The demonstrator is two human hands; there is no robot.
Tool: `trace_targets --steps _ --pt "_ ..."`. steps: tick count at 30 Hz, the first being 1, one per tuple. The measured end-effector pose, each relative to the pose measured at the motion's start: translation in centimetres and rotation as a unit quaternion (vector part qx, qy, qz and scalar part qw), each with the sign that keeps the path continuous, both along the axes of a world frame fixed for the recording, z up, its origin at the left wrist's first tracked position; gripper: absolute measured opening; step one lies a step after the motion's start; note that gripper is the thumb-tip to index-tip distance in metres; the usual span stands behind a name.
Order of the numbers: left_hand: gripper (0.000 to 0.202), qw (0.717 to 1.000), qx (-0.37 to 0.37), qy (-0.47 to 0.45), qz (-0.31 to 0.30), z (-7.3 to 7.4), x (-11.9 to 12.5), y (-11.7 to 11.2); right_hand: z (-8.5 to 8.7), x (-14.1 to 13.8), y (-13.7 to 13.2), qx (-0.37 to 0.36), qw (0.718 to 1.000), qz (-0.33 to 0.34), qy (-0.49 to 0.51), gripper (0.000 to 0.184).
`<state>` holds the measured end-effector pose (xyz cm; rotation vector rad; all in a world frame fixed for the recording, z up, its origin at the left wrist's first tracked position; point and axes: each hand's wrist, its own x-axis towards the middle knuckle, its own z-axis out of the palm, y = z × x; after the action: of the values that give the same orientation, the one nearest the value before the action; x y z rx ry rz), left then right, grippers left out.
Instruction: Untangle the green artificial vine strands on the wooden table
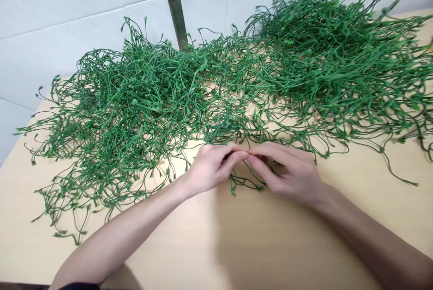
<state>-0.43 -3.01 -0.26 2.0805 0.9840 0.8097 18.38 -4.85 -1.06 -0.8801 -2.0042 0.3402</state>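
Observation:
My left hand [213, 166] and my right hand [291, 170] meet at the fingertips, just above the table. Thumb and forefinger of each are pinched together; whatever lies between them is too small to make out. A few thin green artificial plant stems [248, 185] with leafy tips show beneath and between the hands. Just beyond my fingers spreads a tangle of the same stems, with a broad heap [142, 96] on the left and a thicker heap [324, 60] on the right.
The pale wooden table [182, 249] carries the stems. Behind it rises a white tiled wall [67, 1], with a metal post [174, 3] in front of the tiles. Loose stems [69, 233] stray toward the left front, beside my left forearm.

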Motion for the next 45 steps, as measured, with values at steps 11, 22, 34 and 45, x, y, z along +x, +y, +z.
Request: trace_targets --steps 11,22,34,45 --pt "0.027 1.000 -0.005 0.010 0.007 -0.33 0.04 -0.02 0.02 0.37 -0.03 0.029 0.999 0.010 -0.040 0.022" --pt "0.028 0.999 -0.022 0.023 0.019 0.07 0.08 -0.07 -0.26 0.12 -0.03 0.053 0.997 -0.024 -0.048 0.022" --pt "0.030 0.999 -0.042 0.014 0.017 -0.06 0.03 -0.18 -0.07 0.07 0.10 0.065 0.996 -0.023 -0.057 0.018" --pt "0.031 0.999 -0.040 0.023 0.021 -0.05 0.10 -0.14 -0.64 0.25 0.04 0.076 0.994 -0.039 -0.070 0.021"
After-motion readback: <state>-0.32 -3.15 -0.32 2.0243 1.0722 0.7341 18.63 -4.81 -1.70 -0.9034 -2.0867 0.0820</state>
